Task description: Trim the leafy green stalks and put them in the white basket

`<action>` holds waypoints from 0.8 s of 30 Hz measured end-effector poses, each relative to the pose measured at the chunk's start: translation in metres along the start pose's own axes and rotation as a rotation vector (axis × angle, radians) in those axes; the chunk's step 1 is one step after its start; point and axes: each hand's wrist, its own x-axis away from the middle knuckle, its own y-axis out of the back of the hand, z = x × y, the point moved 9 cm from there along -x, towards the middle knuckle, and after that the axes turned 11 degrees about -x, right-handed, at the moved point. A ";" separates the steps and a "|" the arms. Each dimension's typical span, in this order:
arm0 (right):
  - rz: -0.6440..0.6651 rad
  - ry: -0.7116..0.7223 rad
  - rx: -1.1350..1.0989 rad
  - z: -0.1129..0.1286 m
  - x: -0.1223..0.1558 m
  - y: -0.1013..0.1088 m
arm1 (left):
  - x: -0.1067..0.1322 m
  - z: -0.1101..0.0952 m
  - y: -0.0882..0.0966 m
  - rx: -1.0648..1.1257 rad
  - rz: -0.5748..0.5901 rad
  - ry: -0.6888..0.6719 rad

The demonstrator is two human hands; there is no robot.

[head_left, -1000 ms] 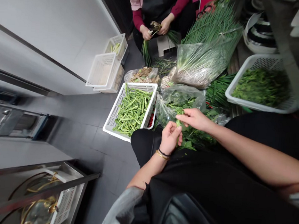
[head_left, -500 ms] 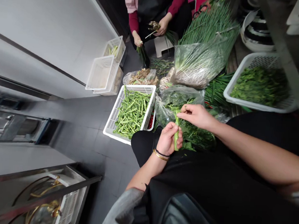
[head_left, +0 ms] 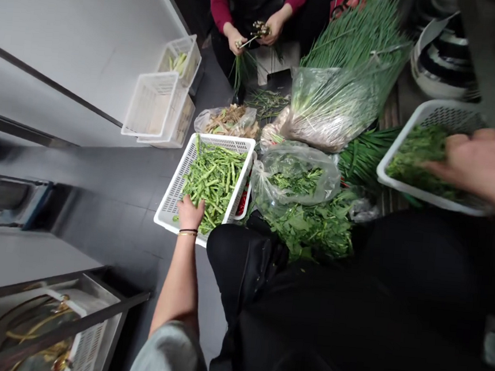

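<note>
My left hand is over the near side of a white slotted basket, touching or just above a heap of cut green stems. Its thumb and fingers are apart, and I see nothing between them. Far to the right, my right hand is smeared by motion over a second white basket of green leaves; its fingertips are hard to make out. Between my hands, a pile of leafy greens lies against a clear plastic bag with more greens inside.
Across from me, a person's hands hold thin green stalks. A big bag of long green stalks stands beyond the greens. Stacked white crates are by the wall, and a metal rack is at the lower left.
My hands have moved apart from above the greens. The left, which held a green stem, is at the stem basket; the right has swung over to the leaf basket.
</note>
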 end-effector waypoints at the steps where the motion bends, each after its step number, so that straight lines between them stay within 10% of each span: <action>1: 0.020 0.056 -0.028 0.011 -0.006 -0.007 | -0.004 -0.010 -0.004 -0.044 -0.003 -0.079; 4: 0.133 0.360 -0.231 0.104 -0.015 -0.043 | 0.021 -0.088 -0.052 -0.012 0.180 -0.487; 7: 0.527 0.640 -0.322 0.218 -0.018 -0.122 | 0.081 -0.173 -0.131 0.058 0.526 -0.946; 12: 0.783 0.553 -0.238 0.288 -0.055 -0.249 | 0.075 -0.177 -0.235 -0.323 0.749 -0.865; 17: 0.776 0.535 -0.260 0.299 -0.074 -0.322 | 0.044 -0.161 -0.240 -0.286 0.764 -0.747; 24: 0.738 0.406 -0.161 0.259 -0.105 -0.362 | 0.057 -0.190 -0.180 -0.084 0.805 -0.829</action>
